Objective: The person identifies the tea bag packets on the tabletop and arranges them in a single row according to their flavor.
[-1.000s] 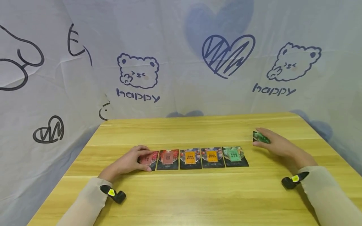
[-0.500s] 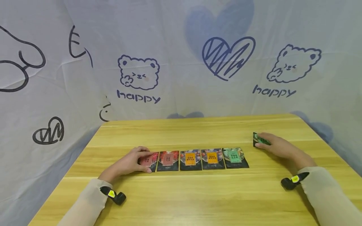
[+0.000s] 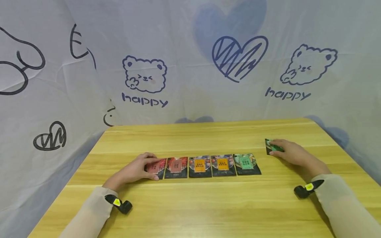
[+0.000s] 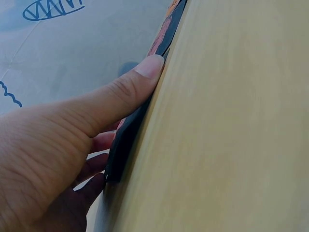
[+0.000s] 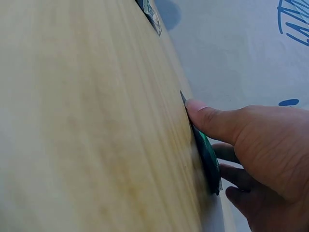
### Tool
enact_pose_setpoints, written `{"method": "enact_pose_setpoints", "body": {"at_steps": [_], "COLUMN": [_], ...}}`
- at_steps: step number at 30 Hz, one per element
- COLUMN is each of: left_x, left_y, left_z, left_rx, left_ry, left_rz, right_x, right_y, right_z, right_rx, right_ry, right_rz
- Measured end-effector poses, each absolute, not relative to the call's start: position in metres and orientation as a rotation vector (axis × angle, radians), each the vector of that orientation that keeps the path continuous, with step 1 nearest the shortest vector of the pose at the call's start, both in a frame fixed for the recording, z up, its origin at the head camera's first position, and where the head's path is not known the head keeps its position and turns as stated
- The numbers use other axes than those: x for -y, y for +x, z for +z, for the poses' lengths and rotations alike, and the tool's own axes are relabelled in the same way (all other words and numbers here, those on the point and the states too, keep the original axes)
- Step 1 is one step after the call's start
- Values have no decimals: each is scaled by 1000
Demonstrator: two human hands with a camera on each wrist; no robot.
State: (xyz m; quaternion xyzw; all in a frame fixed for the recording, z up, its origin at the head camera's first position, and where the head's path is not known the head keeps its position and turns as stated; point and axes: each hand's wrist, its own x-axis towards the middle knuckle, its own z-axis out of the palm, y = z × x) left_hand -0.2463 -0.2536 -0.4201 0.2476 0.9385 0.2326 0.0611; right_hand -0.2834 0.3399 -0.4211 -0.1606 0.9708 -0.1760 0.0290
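Observation:
In the head view, a row of sachets lies on the table. My left hand (image 3: 138, 170) holds the leftmost red sachet (image 3: 156, 168) by its edges, thumb at the near side and fingers round the far side, covering its left part. Beside it lie another red sachet (image 3: 176, 167), two orange-labelled sachets (image 3: 200, 166) and a green sachet (image 3: 246, 164). To the right and farther back, my right hand (image 3: 293, 153) grips a second green sachet (image 3: 268, 147) between thumb and fingers. This sachet (image 5: 207, 157) is seen edge-on in the right wrist view, close to the tabletop.
The wooden table (image 3: 190, 205) has its back edge near a pale cloth (image 3: 190, 66) printed with bears and hearts. Another cloth panel hangs at the left. A black camera (image 3: 123, 206) sits on the left wrist, and another camera (image 3: 302, 191) on the right.
My right hand has lowered slightly toward me with the green sachet, which now shows flatter. My left hand and the row have stayed in place.

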Motion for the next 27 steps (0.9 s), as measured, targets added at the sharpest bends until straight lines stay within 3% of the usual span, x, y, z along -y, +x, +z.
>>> {"method": "enact_pose_setpoints", "body": {"at_steps": [27], "left_x": [254], "left_y": [-247], "left_z": [-420], "left_rx": [-2830], "left_ry": [735], "left_rz": [705], "right_x": [-338], "right_y": [-275], "right_z": [-417], "right_rx": [-2980], "right_ry": [-494], "right_rz": [-608]}}
